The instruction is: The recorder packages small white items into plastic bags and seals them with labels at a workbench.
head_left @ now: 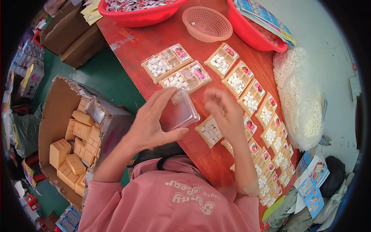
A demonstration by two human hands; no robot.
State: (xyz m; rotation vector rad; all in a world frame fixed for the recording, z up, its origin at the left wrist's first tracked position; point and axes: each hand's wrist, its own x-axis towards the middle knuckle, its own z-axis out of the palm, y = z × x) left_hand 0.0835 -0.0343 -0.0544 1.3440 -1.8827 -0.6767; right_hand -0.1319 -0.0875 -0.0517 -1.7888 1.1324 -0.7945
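My left hand (154,116) is closed around the edge of a clear plastic lid (185,112), thumb below and fingers above, over the red table. To its right my right hand (224,112) is raised and smeared by motion; whether it holds anything does not show. Just beyond the lid stand two tan compartment trays, a nearer one (177,82) and a farther one (157,66), with white cubes and red strawberry sachets in them. Beneath my right hand lies another tan tray (209,132) of white cubes, partly hidden by the hand.
Rows of similar filled trays (250,99) run along the table's right side. Red basins (141,17) and a pink sieve basket (207,24) stand at the far end. Bags of white pieces (299,96) lie on the right. A cardboard box (48,127) of tan trays stands left.
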